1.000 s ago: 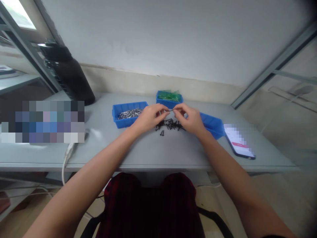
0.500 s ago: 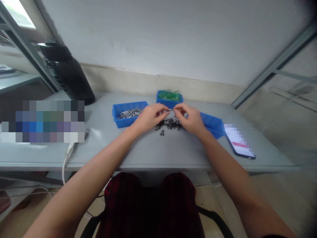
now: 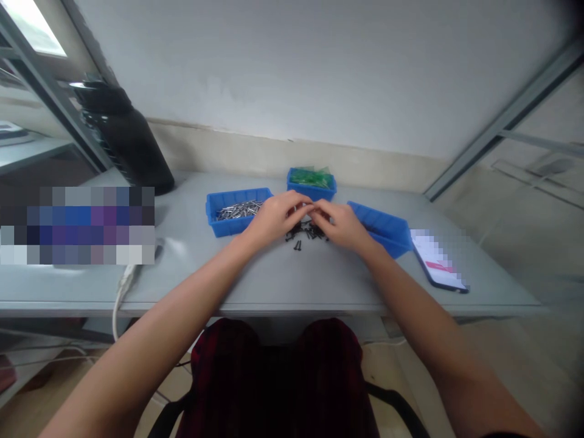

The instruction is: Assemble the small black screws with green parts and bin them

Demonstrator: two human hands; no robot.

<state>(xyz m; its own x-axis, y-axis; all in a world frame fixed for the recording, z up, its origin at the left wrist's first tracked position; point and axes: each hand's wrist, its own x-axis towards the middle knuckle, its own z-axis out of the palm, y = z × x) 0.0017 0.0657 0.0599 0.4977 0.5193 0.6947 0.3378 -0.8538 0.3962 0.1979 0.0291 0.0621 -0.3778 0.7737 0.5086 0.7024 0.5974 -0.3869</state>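
My left hand (image 3: 278, 214) and my right hand (image 3: 341, 225) meet fingertip to fingertip above the middle of the table. Both are closed in a pinch, and whatever lies between the fingers is hidden. Beneath them is a loose pile of black screws (image 3: 310, 230), partly covered by my right hand. A blue bin (image 3: 228, 229) of silver metal pins or screws (image 3: 238, 210) stands beside my left hand. Behind my hands, a smaller blue bin (image 3: 319, 193) contains green clear plastic pieces (image 3: 312, 177). Another blue bin (image 3: 393, 234) sits tilted at my right wrist; dark bits show inside it.
A phone (image 3: 438, 261) lies on the grey table (image 3: 292, 283) at the right. A tall black bottle (image 3: 132, 140) stands at the back left. Nearer, a white cable (image 3: 122, 292) hangs over the front edge. The wall (image 3: 292, 73) closes off the back.
My right hand has shifted left and my fingertips have come together. The thin dark piece that showed between them is now covered. The bins and pile stay put.
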